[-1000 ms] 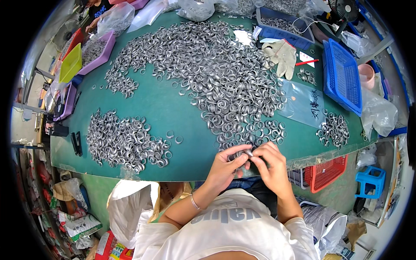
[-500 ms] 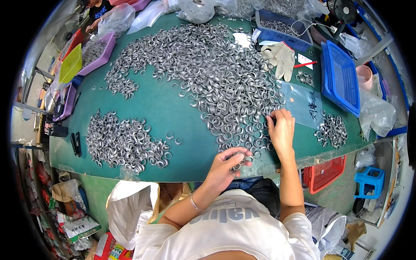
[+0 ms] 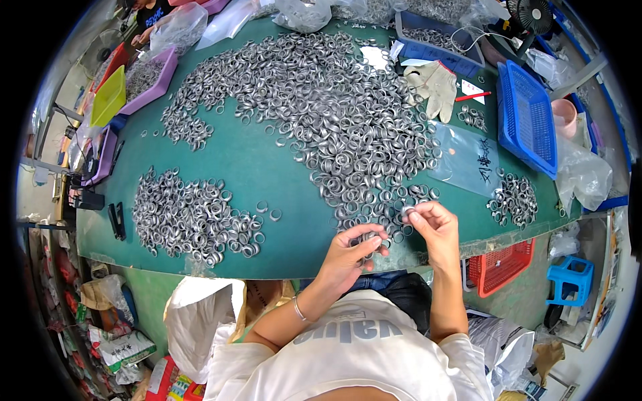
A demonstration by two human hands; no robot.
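A large heap of silver-grey metal rings (image 3: 354, 127) spreads over the green table (image 3: 267, 194), reaching down to its near edge. Beside the near end of that heap, my left hand (image 3: 351, 254) is curled palm-up around a few metal rings (image 3: 368, 236), mostly hidden by the fingers. To its right, my right hand (image 3: 436, 226) pinches a single metal ring (image 3: 407, 213) between thumb and fingertips, just above the loose rings. A second pile of rings (image 3: 190, 217) lies to the left, and a smaller pile of rings (image 3: 513, 200) to the right.
A clear plastic bag (image 3: 461, 157) lies right of the heap, below a work glove (image 3: 435, 90) and a red pen (image 3: 473, 96). Blue baskets (image 3: 528, 120) stand at the right edge. A black stapler-like tool (image 3: 117, 221) sits far left. Another person's hand (image 3: 139, 40) shows at upper left.
My right hand has come back from the heap's right edge toward my left hand, and now a ring shows in its pinch. The left hand has hardly moved.
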